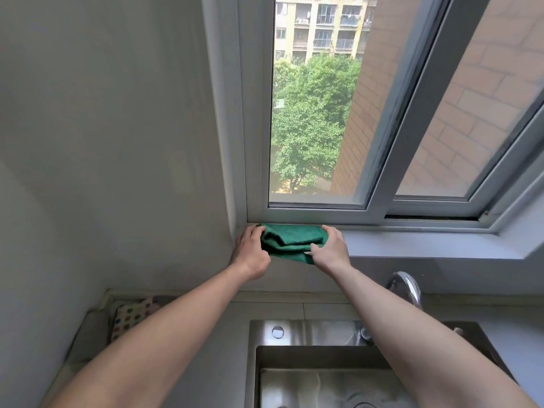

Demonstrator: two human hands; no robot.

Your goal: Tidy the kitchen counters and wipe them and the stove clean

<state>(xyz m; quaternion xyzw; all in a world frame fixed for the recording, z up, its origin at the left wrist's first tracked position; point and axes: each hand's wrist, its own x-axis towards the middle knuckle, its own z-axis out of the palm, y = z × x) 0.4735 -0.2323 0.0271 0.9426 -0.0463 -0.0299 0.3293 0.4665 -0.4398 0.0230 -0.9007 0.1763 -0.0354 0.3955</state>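
Counters (pixel 223 343) lie well below your reach here, and the green cloth (pixel 291 241) sits up on the window sill (pixel 426 245), tucked into the corner against the window frame (pixel 318 214). Your left hand (pixel 250 254) curls its fingers round the cloth's left end; your right hand (pixel 331 250) pinches the right end between thumb and fingers. The sliding pane stands open above the sill, so a careless flick could, I judge, send the cloth out through the gap. A loose hold would drop it into the sink (pixel 321 353) directly beneath. Your right forearm passes just beside the faucet (pixel 407 287); pulling back sharply may knock it. The sink looks wet and holds nothing you can make out, though your arms hide part of it. A spotted cloth (pixel 132 318) lies in the counter's back-left corner.
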